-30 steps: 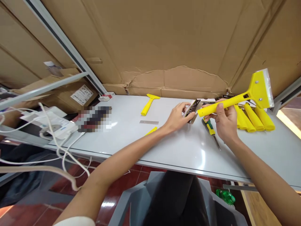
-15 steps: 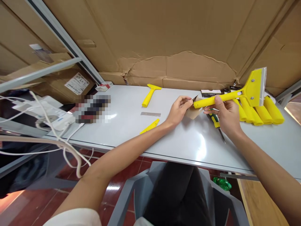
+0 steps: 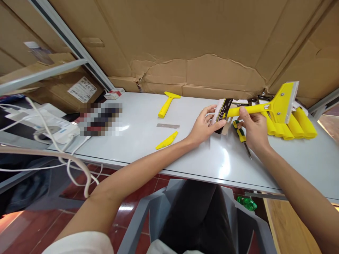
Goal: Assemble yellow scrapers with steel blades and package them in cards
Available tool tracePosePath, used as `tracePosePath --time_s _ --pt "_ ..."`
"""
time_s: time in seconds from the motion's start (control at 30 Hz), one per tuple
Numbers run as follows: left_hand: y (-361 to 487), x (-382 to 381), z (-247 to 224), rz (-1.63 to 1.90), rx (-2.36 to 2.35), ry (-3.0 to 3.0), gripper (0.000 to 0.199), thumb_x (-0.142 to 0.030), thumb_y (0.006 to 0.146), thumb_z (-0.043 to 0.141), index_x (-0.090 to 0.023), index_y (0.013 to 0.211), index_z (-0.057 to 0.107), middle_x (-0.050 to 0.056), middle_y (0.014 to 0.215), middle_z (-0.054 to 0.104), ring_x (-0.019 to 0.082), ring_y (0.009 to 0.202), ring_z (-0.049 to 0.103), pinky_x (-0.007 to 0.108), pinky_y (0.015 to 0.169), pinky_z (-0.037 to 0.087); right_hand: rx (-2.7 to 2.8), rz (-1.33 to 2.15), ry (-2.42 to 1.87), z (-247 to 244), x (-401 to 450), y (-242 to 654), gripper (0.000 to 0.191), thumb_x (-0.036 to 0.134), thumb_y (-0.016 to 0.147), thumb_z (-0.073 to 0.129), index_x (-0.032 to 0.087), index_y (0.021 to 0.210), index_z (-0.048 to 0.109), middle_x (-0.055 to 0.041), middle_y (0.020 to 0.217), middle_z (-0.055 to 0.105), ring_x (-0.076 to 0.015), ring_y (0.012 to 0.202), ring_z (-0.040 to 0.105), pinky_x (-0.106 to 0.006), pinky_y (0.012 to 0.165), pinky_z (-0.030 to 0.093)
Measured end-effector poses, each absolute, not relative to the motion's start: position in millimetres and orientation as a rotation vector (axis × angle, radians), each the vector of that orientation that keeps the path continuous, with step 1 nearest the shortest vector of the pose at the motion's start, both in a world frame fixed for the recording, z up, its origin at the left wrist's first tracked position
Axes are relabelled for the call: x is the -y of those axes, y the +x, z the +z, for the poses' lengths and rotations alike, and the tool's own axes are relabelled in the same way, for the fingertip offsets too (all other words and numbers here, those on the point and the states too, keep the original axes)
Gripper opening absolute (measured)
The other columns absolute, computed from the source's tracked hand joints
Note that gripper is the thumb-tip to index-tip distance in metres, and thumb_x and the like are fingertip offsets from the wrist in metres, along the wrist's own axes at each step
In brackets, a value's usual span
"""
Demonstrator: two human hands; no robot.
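Observation:
My right hand (image 3: 253, 123) is closed on the handle of a yellow scraper (image 3: 282, 102), its wide blade end tilted up to the right. A black-and-white printed card sleeve (image 3: 221, 112) sits at the end of that handle, pinched by my left hand (image 3: 206, 123). Under my right hand lies a green-and-yellow screwdriver (image 3: 240, 134), its tip toward me. To the left, a second yellow scraper handle (image 3: 166, 106), a flat metal blade (image 3: 167, 126) and a yellow clamp plate (image 3: 167, 140) rest apart on the white table.
Several yellow scrapers (image 3: 299, 123) with cards lie in a row at the right. A small red-and-white box (image 3: 114, 93) stands at the back left, near white cables (image 3: 66, 155) and a cardboard box (image 3: 74, 84). A cardboard wall (image 3: 172, 42) rises behind the table (image 3: 137, 141).
The card has turned so that its printed black-and-white face shows, and it now meets the handle's end. The scraper's blade end has dropped slightly in the picture.

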State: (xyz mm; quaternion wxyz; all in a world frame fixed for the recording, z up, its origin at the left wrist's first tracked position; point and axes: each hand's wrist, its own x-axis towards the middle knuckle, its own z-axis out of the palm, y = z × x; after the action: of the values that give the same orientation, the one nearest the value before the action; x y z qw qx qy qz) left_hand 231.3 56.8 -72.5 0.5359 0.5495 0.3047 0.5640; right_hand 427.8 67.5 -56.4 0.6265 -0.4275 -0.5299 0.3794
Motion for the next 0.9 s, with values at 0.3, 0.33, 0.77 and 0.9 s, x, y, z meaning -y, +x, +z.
tracePosePath --time_s 0.3,0.33,0.77,0.9 --pt "227 -64 -79 1.281 -0.525 1.217 0.061 -0.054 0.088 0.089 -0.034 0.142 0.070 0.005 0.149 0.067 0.031 0.143 0.058 0.048 0.121 0.046 1.235 1.087 -0.956 -51 -65 426 0.046 0.071 0.083 0.086 0.029 0.099 0.081 -0.0061 0.110 0.078 -0.0203 0.092 0.069 -0.033 0.066 0.056" --pt "226 -66 -81 1.293 -0.527 1.233 0.064 -0.050 0.086 0.092 -0.035 0.144 0.069 0.005 0.146 0.068 0.029 0.138 0.061 0.047 0.119 0.047 1.241 1.078 -0.957 -51 -66 427 0.044 0.071 0.082 0.087 0.030 0.098 0.081 -0.0061 0.110 0.079 -0.0212 0.093 0.069 -0.034 0.068 0.056" --pt "227 -66 -82 1.348 -0.634 1.149 0.072 -0.038 0.063 0.108 -0.023 0.126 0.076 0.010 0.139 0.072 0.028 0.129 0.067 0.048 0.117 0.052 1.248 1.079 -0.852 -45 -57 421 0.041 0.069 0.081 0.090 0.033 0.098 0.081 -0.0034 0.116 0.081 -0.0275 0.110 0.075 -0.042 0.084 0.062" --pt "225 -65 -76 1.350 -0.625 1.126 0.063 -0.043 0.071 0.104 -0.026 0.125 0.076 0.008 0.140 0.073 0.027 0.131 0.068 0.047 0.118 0.053 1.200 1.172 -0.847 -48 -59 424 0.038 0.065 0.082 0.091 0.033 0.099 0.080 -0.0011 0.116 0.081 -0.0229 0.107 0.075 -0.036 0.081 0.061"
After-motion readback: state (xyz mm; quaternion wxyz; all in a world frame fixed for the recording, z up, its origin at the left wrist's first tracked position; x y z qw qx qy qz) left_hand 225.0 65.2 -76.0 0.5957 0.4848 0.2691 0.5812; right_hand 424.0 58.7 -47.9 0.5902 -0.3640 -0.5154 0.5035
